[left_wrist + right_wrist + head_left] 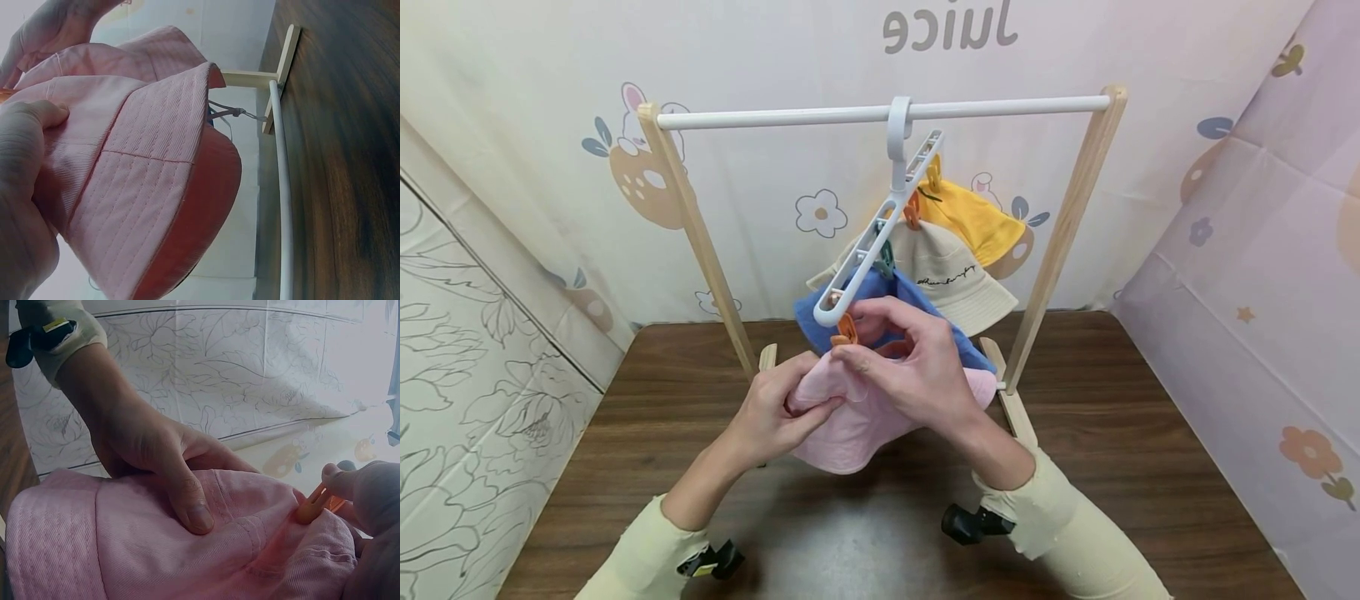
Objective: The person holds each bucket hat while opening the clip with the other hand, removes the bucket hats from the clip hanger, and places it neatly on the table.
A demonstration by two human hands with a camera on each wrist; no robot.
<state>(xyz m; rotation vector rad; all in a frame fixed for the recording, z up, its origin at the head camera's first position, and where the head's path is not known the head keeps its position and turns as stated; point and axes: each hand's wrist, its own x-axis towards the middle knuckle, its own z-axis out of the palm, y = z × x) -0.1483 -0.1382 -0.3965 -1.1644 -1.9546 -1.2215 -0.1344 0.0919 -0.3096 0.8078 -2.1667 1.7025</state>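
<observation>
A pink bucket hat (842,442) hangs below the near end of a white clip hanger (897,146). My left hand (773,412) grips the crown of this hat, its thumb (53,114) lying on the cloth. At the crown's top, the orange clip (312,509) sits on a fold of the pink fabric. My right hand (917,362) pinches that clip between thumb and fingers, as the right wrist view shows. Just behind hangs a blue hat (812,323) under a dark green clip (886,257), partly hidden by my right hand.
Farther along the hanger hang a beige bucket hat (943,250) and a yellow hat (981,218). The hanger hooks over the white rail (775,117) of a wooden-legged rack (1067,225). The rack stands on a dark wooden table (1120,467), with patterned curtains around it.
</observation>
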